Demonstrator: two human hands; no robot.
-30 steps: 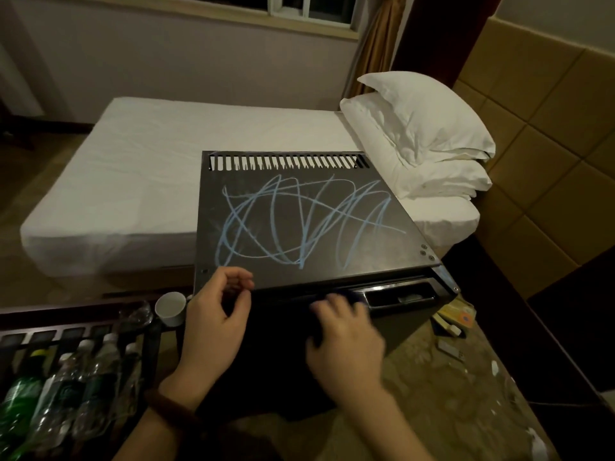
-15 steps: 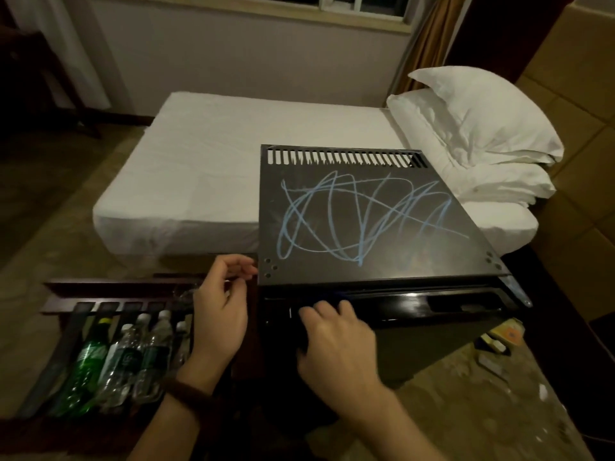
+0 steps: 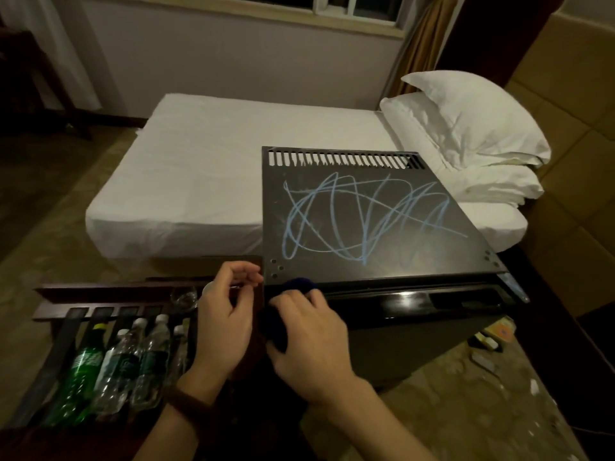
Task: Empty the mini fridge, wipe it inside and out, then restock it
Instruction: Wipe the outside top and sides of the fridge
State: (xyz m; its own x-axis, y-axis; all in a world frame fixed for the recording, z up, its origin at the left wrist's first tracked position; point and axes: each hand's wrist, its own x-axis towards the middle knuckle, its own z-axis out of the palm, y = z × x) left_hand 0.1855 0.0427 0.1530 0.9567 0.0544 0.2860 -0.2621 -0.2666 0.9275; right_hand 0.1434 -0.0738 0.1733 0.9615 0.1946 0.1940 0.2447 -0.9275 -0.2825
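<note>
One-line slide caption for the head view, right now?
Right hand presses a dark blue cloth on the mini fridge front edge; blue scribbles remain on top.

Hotel bedroom: made bed, stacked pillows.
</note>
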